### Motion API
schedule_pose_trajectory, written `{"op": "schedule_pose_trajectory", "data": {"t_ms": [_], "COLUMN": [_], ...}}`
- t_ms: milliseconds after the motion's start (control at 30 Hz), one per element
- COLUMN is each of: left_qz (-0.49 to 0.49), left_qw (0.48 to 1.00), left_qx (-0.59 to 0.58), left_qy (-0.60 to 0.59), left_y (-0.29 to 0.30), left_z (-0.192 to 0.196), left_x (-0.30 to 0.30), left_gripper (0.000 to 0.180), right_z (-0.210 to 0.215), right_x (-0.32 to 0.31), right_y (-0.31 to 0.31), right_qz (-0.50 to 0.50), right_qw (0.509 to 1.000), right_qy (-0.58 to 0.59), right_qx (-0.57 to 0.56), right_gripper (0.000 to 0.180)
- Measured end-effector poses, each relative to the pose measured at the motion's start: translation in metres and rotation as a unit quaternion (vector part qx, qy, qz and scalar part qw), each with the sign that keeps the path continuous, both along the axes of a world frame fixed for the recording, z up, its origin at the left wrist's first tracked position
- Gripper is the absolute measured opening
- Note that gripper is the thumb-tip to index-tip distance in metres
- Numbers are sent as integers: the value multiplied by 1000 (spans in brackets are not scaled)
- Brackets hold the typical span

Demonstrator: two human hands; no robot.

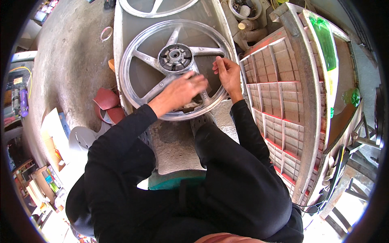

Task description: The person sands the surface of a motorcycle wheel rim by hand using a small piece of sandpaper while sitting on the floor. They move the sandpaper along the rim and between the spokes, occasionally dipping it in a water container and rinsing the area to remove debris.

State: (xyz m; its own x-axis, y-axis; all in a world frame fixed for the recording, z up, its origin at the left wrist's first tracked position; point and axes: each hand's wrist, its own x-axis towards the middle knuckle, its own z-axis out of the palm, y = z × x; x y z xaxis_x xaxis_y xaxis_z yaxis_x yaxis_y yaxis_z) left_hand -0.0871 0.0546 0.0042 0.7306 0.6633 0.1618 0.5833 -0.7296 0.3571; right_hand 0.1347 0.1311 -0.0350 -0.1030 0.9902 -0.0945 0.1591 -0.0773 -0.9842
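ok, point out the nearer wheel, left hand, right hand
Nearer wheel (175,58): head view, hub.
Left hand (181,90): head view, blurred back of hand.
Right hand (229,75): head view, back of hand, thumb side.

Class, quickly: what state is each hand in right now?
Left hand: blurred over the wheel; open or closed cannot be told.
Right hand: partly curled; whether it holds anything cannot be told.

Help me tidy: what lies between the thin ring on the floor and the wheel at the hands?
Head view: a little floor, then the pale trough wall, by the wheel.
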Motion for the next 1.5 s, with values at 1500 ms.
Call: {"op": "schedule_pose_trajectory", "data": {"t_ms": [1500], "left_qz": [9], "left_qw": [1000], "left_qx": [18], "left_qy": [-10], "left_y": [-6], "left_z": [0], "left_x": [-1], "left_gripper": [46], "right_z": [4], "right_x": [0], "right_y": [-4], "right_qz": [-12], "right_qw": [1000], "right_qy": [1], "right_qx": [3], "right_gripper": [43]}}
